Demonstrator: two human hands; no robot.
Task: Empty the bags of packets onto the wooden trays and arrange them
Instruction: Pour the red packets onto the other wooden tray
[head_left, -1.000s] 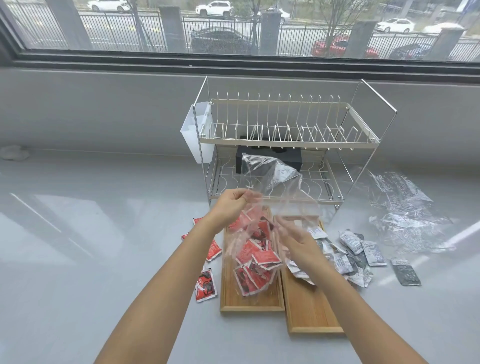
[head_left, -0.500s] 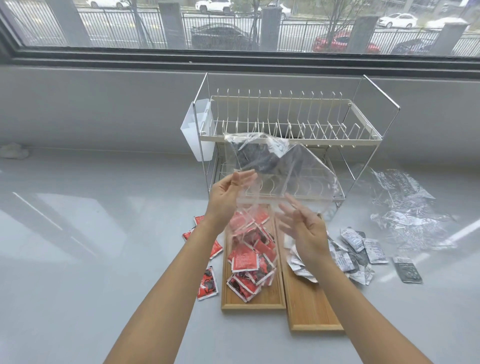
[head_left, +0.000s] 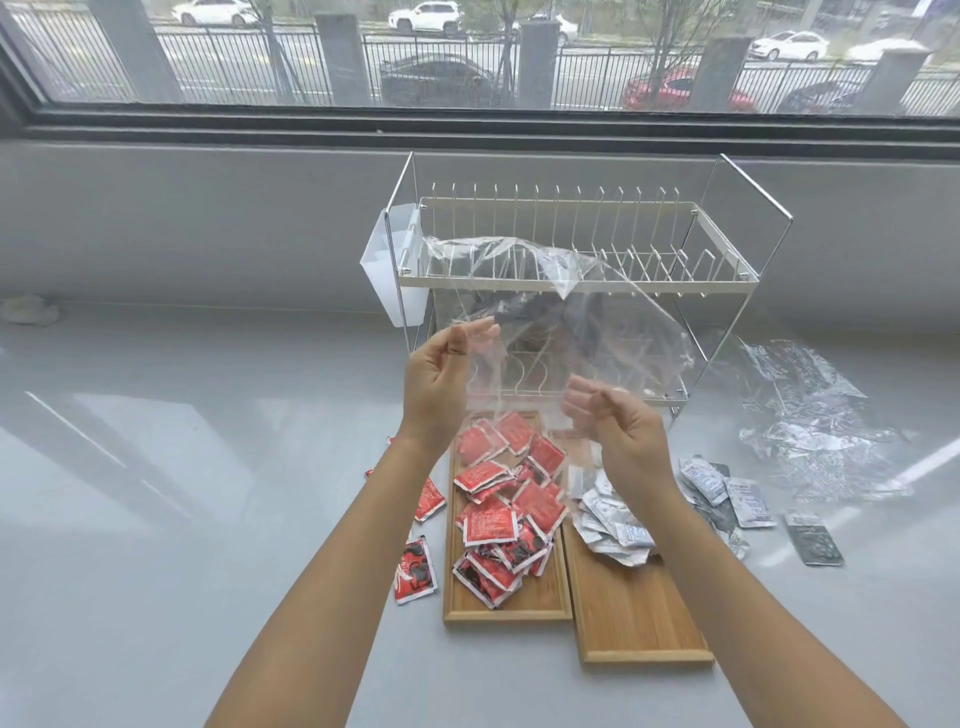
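A clear bag (head_left: 571, 322) is held up over the trays, pinched at its left edge by the left hand (head_left: 441, 384) and gripped lower down by the right hand's (head_left: 623, 436) curled fingers. Red packets (head_left: 509, 499) are heaped on the left wooden tray (head_left: 519, 608). Silver packets (head_left: 613, 519) are spread across the far right edge of the right wooden tray (head_left: 639, 623).

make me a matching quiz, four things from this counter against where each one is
1 red packets
2 silver packets
3 clear bag
4 crumpled plastic

a on the counter, right of the rack
b held by left hand and right hand
c heaped on the left tray
d far end of the right tray

Pairs: 1-c, 2-d, 3-b, 4-a
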